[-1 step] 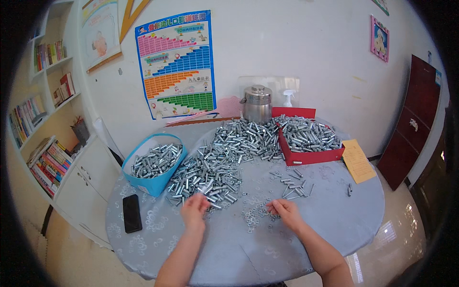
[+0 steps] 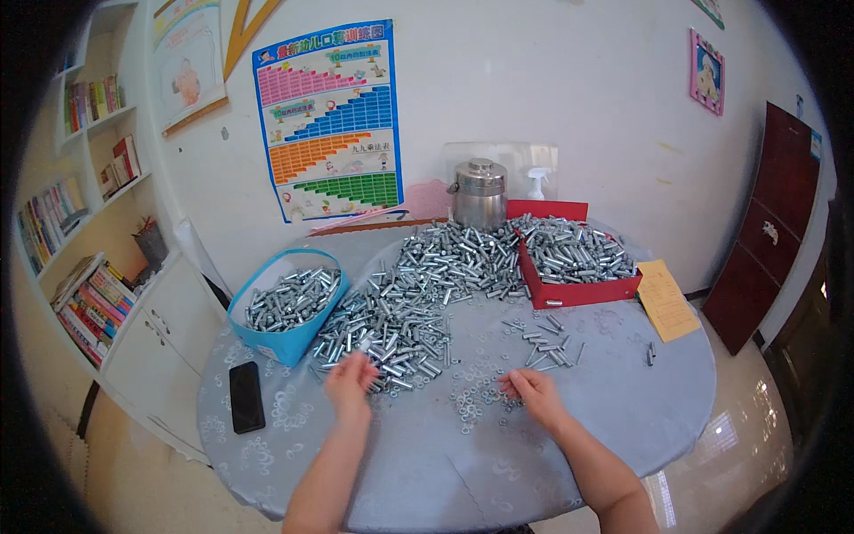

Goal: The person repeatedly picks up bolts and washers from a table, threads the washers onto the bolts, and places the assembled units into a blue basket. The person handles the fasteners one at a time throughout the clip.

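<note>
My left hand (image 2: 352,387) is closed at the front edge of a big heap of silver bolts and metal sleeves (image 2: 405,311). A shiny silver bolt-like piece (image 2: 365,343) shows at its fingertips, its exact form blurred. My right hand (image 2: 535,398) hovers at the right side of a scatter of small washers or nuts (image 2: 470,408), thumb and fingers pinched together. Whatever lies between those fingers, if anything, is too small to make out. Right of the heap, several loose bolts (image 2: 547,345) lie beyond my right hand.
A blue bin (image 2: 283,345) of bolts stands left, near a black phone (image 2: 246,397). At the back right are a red box (image 2: 587,294) full of bolts and a yellow paper (image 2: 665,303). A steel canister (image 2: 480,196) and a white spray bottle (image 2: 537,182) stand behind the heap.
My left hand has shifted slightly to the left, with the shiny piece still by its fingertips. My right hand has barely moved.
</note>
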A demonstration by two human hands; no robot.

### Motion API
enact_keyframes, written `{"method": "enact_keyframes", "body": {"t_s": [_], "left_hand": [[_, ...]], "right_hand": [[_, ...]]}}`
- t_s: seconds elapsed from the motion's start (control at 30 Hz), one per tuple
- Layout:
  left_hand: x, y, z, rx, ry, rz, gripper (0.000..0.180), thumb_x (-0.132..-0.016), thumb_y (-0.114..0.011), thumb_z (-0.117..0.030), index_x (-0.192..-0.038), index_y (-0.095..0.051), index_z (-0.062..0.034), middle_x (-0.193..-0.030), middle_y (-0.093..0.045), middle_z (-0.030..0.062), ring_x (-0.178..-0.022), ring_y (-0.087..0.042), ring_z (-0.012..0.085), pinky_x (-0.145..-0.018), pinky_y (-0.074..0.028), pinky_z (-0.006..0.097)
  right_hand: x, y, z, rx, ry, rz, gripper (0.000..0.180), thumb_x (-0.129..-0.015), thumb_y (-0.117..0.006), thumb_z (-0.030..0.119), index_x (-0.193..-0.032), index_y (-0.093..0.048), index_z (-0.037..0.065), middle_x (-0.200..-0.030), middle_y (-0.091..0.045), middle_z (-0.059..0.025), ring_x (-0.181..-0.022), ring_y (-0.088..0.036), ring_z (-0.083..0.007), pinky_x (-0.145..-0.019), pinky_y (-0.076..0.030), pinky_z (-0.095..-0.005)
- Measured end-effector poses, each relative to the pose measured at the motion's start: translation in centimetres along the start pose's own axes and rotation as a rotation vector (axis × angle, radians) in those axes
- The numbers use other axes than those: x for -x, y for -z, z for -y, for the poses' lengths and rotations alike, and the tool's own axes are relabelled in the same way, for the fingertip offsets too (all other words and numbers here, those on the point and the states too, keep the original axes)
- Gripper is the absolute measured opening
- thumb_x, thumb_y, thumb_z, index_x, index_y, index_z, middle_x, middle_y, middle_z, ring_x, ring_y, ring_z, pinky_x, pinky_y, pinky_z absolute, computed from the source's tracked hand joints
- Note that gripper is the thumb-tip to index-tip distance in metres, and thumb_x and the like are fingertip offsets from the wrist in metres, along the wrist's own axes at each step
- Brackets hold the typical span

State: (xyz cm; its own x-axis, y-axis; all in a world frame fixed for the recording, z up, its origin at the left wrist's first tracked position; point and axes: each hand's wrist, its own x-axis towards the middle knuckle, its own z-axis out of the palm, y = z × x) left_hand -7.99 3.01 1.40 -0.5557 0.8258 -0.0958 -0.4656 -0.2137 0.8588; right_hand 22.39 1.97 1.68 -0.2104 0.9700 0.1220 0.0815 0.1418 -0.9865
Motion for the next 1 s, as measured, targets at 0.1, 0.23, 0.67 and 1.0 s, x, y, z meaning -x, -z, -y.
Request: {"method": "enact_keyframes", "body": {"t_s": [0.1, 0.23, 0.67, 1.0], "left_hand": [[-6.8, 2.0, -3.1, -0.054, -0.168, -0.075, 0.018, -0.081, -0.060, -0.008, -0.096, -0.056, 0.0034, -0.086, -0.062, 0.0105, -0.065, -0.059, 0.0136, -0.057, -0.052, 0.026], [-10.5, 2.0, -6.7, -0.245, -0.389, -0.022, 0.027, -0.080, -0.061, -0.008, -0.104, -0.057, 0.0039, -0.095, -0.062, 0.0125, -0.084, -0.059, 0.0187, -0.073, -0.048, 0.028], [2.0, -1.0, -2.0, -1.307, -0.990, 0.856, 0.020, -0.065, -0.063, 0.001, -0.084, -0.064, -0.0036, -0.086, -0.057, 0.0095, -0.087, -0.051, 0.0261, -0.077, -0.042, 0.034], [2.2, -2.7, -0.8, -1.272, -1.045, 0.898, 0.016, -0.067, -0.057, -0.001, -0.082, -0.063, -0.0011, -0.081, -0.056, 0.0090, -0.084, -0.051, 0.0252, -0.077, -0.042, 0.034]], "right_hand": [[-0.1, 0.4, 0.4, -0.034, 0.021, -0.057, 0.029, -0.092, -0.046, 0.022, -0.093, -0.062, -0.002, -0.078, -0.062, -0.0055, -0.070, -0.054, -0.0092, -0.066, -0.045, -0.0232], [-0.5, 0.8, -0.1, -0.030, 0.053, -0.038, 0.028, -0.092, -0.046, 0.021, -0.093, -0.062, -0.002, -0.078, -0.062, -0.0061, -0.070, -0.055, -0.0097, -0.065, -0.045, -0.0231], [-1.3, 2.7, -0.4, -0.004, 0.126, -0.301, 0.025, -0.090, -0.048, 0.018, -0.090, -0.063, -0.002, -0.075, -0.061, -0.0043, -0.067, -0.053, -0.0082, -0.061, -0.043, -0.0219], [-2.0, 5.1, -0.7, -0.116, 0.148, -0.461, 0.025, -0.090, -0.049, 0.020, -0.093, -0.062, -0.001, -0.077, -0.061, -0.0035, -0.067, -0.051, -0.0068, -0.060, -0.041, -0.0200]]}}
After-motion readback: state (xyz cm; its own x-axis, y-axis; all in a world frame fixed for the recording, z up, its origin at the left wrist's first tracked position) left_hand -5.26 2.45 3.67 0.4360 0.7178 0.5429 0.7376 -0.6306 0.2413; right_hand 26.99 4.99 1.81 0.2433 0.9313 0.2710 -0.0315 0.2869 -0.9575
